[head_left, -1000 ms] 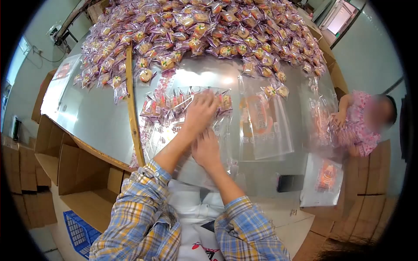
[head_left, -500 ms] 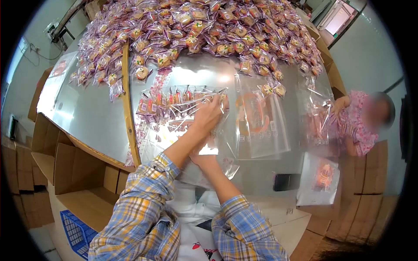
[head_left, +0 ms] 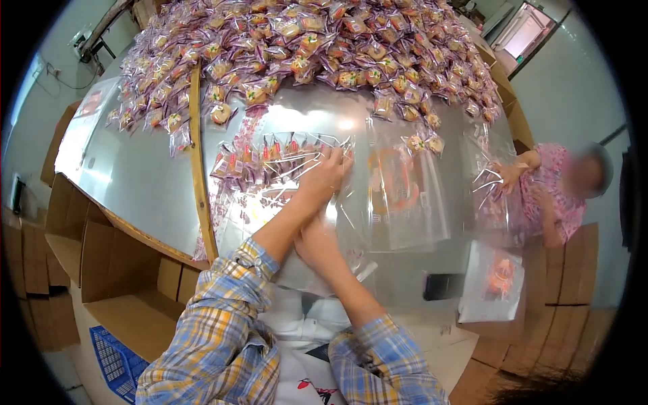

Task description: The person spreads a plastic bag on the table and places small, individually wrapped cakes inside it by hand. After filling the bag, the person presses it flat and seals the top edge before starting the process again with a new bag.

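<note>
A clear plastic bag (head_left: 280, 177) lies in front of me with several wrapped pastries (head_left: 236, 162) lined up inside it. My left hand (head_left: 325, 173) is at the bag's right end, fingers bent and closed on the plastic near the upper right corner. Just below my left wrist, my right hand (head_left: 314, 241) rests over the bag's lower part, partly behind the left forearm. It is blurred and its fingers are hidden, so I cannot see whether it grips anything. To the right lie flat printed clear bags (head_left: 405, 202), with two wrapped pastries (head_left: 425, 144) at their top edge.
A big heap of wrapped pastries (head_left: 304, 47) covers the far side of the metal table (head_left: 135, 169). A wooden strip (head_left: 199, 175) crosses the left part. A co-worker's hand (head_left: 507, 175) is at another bag. Near it lie a dark phone-like object (head_left: 443, 287) and a bag stack (head_left: 493, 304).
My right hand has shifted slightly up and left, toward my left wrist. My left hand stays almost in place. The co-worker's hand has reached further over their bag.
</note>
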